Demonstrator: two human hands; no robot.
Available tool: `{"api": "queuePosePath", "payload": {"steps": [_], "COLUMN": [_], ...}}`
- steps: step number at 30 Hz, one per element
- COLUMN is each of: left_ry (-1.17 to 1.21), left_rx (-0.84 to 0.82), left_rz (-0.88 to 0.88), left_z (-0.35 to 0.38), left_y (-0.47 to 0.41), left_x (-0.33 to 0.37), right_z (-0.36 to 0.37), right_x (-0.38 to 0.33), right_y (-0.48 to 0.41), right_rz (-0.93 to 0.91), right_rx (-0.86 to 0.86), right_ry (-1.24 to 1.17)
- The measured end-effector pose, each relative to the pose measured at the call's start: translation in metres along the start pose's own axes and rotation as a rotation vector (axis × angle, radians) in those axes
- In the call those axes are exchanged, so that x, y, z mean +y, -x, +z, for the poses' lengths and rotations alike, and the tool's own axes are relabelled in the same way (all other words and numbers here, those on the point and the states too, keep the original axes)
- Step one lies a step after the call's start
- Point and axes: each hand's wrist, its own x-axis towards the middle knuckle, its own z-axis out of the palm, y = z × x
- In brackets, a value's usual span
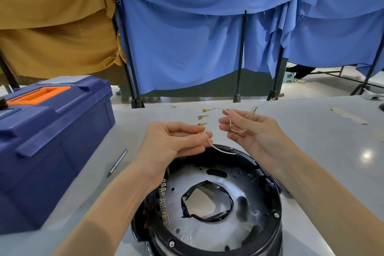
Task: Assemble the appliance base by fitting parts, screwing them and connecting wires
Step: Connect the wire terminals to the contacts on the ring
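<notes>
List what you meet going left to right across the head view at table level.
Blue toolbox → slim metal tool → left hand pinching the wire → right hand, also holding it → pale strip.

I see bright, even light from overhead, with soft glare patches on the worktop at right. Wide-angle distortion bends the frame edges, and the lower corners look smeared.

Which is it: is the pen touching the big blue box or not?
Apart. The head view shows a strip of bare table between the pen and the blue toolbox.
</notes>
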Motion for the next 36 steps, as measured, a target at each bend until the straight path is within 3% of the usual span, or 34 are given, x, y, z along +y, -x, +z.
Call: {"api": "queuePosePath", "payload": {"steps": [5,12,20,25,32,36], "left_ry": [-0.054,-0.243,-0.538,-0.402,-0.407,-0.409], "left_rx": [-0.046,-0.131,0.024,0.065,0.221,0.221], "left_rz": [-0.013,-0.039,0.063,0.074,0.128,0.082], "left_z": [0.013,0.007,0.002,0.003,-0.017,-0.026], "left_y": [0.006,0.009,0.005,0.007,0.002,0.000], "left_x": [-0.007,0.006,0.005,0.003,0.020,0.026], "right_z": [0.002,-0.003,0.004,0.004,-0.012,-0.017], "right_x": [0.007,0.006,0.009,0.007,-0.011,-0.015], "right_y": [0.001,-0.001,0.003,0.004,0.002,-0.003], "right_rz": [0.096,0.091,0.171,0.170,0.087,0.072], "right_rx": [-0.043,-0.040,-0.120,-0.120,-0.051,-0.014], "right_ry": [-0.075,-0.032,0.024,0.039,0.312,0.274]}}
